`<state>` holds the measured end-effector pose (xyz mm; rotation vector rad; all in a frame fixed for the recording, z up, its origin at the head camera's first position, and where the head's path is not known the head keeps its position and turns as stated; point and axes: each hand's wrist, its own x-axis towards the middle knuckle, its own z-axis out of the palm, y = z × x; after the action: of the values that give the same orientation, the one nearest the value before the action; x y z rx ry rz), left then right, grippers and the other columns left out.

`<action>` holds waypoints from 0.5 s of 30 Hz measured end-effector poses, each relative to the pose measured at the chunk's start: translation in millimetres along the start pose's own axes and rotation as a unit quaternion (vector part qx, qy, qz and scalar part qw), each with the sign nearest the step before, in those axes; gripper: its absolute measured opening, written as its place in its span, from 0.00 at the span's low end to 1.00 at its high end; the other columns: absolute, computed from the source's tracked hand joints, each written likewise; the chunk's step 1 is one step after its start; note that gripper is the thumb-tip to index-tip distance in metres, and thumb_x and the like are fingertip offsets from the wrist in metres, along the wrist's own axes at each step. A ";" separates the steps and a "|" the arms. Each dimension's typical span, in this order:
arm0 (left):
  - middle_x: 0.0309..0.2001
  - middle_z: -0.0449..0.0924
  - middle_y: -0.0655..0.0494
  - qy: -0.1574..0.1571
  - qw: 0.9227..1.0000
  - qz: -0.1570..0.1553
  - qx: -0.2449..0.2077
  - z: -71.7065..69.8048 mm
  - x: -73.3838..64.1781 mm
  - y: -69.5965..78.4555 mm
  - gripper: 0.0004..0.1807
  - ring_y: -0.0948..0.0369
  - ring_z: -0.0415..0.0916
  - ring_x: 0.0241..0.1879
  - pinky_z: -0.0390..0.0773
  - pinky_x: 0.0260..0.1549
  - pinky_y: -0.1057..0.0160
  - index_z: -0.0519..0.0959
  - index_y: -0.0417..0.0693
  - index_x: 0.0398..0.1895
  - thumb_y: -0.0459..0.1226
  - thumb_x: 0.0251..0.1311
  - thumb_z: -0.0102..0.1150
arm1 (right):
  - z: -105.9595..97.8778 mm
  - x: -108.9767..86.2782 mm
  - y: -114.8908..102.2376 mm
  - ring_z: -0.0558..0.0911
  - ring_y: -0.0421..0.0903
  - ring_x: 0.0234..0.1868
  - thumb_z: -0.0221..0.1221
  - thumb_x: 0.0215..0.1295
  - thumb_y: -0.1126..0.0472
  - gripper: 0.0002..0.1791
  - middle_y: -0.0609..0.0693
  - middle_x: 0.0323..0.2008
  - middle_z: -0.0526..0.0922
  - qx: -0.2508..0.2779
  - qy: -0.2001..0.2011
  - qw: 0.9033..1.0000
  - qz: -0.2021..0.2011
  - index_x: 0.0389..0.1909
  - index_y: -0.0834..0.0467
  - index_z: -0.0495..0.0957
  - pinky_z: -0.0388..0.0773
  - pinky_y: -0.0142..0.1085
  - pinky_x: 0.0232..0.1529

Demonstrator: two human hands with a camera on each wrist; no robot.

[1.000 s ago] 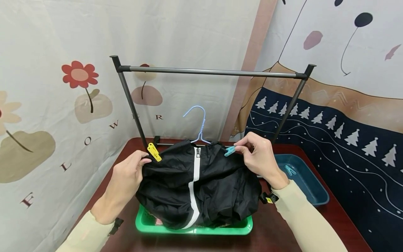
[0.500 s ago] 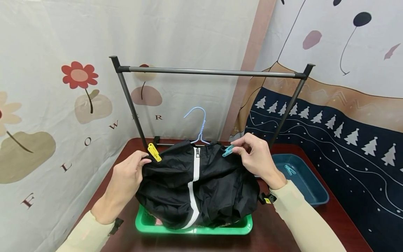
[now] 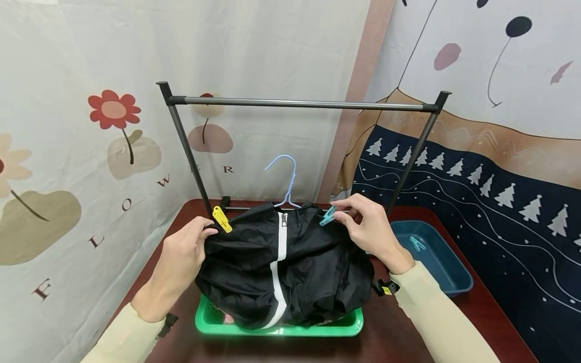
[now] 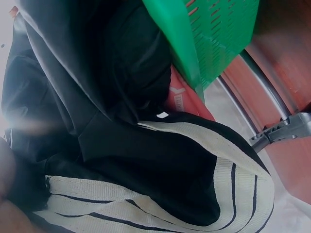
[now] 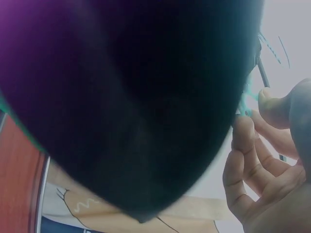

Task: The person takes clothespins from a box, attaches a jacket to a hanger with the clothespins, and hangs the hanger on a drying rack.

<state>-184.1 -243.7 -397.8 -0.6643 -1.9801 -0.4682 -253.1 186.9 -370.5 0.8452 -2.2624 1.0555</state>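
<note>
A black jacket [image 3: 308, 272] with a white zip strip hangs from a light blue hanger [image 3: 292, 181], whose hook stands up above the collar. My left hand [image 3: 179, 259] pinches the jacket's shoulder on the left, just below a yellow clothespin [image 3: 222, 219] clipped there. Between thumb and fingers, my right hand [image 3: 372, 227] pinches a teal clothespin [image 3: 328, 216] at the right shoulder near the collar. In the left wrist view, a sleeve with white striped trim [image 4: 243, 194] shows. Dark cloth blocks most of the right wrist view; fingers [image 5: 243, 133] appear at its right.
Beneath the jacket sits a green basket [image 3: 281, 331] with pinkish cloth inside. A metal rack [image 3: 299, 104] stands behind, its crossbar above the hanger. To the right, a dark blue tray [image 3: 447, 262] holds another teal clothespin [image 3: 416, 244]. Everything stands on a dark red table [image 3: 390, 333].
The teal clothespin in my right hand has shifted slightly left and turned steeper on the jacket's shoulder. My left hand has stayed in place.
</note>
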 end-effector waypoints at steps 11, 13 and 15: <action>0.41 0.90 0.44 -0.010 1.000 -0.003 -0.002 -1.9 0.0 -0.9 0.23 0.55 0.87 0.31 0.88 0.34 0.55 0.85 0.35 0.49 0.47 0.91 0.49 | -3.7 -2.7 3.6 0.85 0.39 0.34 0.76 0.79 0.63 0.17 0.47 0.46 0.92 0.005 -0.020 1.000 0.012 0.64 0.51 0.93 0.83 0.32 0.38; 0.41 0.90 0.44 -0.010 1.000 -0.004 -0.001 -2.3 0.0 -0.7 0.24 0.55 0.87 0.31 0.88 0.34 0.55 0.85 0.35 0.49 0.47 0.91 0.49 | -4.3 -3.6 4.2 0.86 0.39 0.35 0.75 0.79 0.62 0.17 0.47 0.46 0.92 0.007 -0.024 1.000 0.018 0.65 0.50 0.92 0.84 0.31 0.39; 0.41 0.90 0.44 -0.009 1.000 -0.004 -0.001 -2.6 0.0 -0.5 0.24 0.55 0.87 0.31 0.88 0.34 0.55 0.85 0.35 0.49 0.47 0.91 0.49 | -4.9 -4.4 4.5 0.87 0.38 0.36 0.75 0.80 0.61 0.18 0.46 0.47 0.93 0.008 -0.027 0.999 0.024 0.66 0.49 0.92 0.85 0.31 0.39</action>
<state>-182.6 -245.5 -396.7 -0.6646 -2.0010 -0.4708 -252.5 194.5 -372.7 0.8397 -2.3336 1.0853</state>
